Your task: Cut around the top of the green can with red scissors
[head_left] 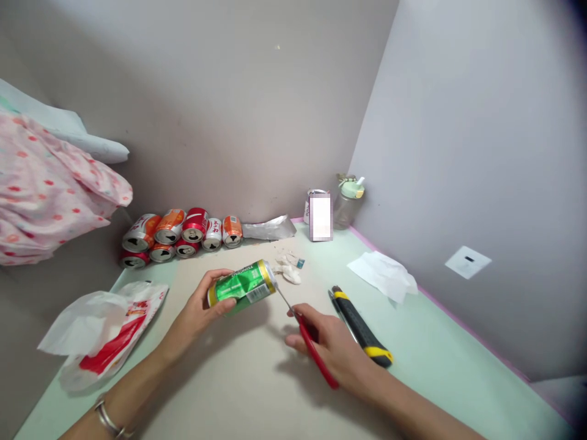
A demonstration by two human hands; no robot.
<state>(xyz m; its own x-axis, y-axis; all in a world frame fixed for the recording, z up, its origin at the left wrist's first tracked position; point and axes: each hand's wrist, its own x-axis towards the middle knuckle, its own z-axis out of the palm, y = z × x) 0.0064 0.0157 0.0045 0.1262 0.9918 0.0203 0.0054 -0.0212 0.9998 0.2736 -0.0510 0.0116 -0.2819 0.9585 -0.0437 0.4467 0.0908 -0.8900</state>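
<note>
My left hand [212, 304] is wrapped round a green beer can [243, 286] with gold bands, tilted with one end toward the right. My right hand [323, 339] grips red-handled scissors [316, 357]. Their thin metal tip reaches the can's right end; whether it is inside or just touching the rim, I cannot tell. Both hands are raised above a beige board [220, 391]. Beyond the can lie a crumpled white tissue [288, 271] and small scraps. Right of my right hand is a black and yellow utility knife [362, 327].
Several empty cans [192, 225] are stacked on their sides along the back wall, beside a cut silver metal sheet [269, 228]. A drinking bottle [347, 208] stands in the corner. White paper [384, 273] lies right; a red and white plastic bag [110, 342] lies left.
</note>
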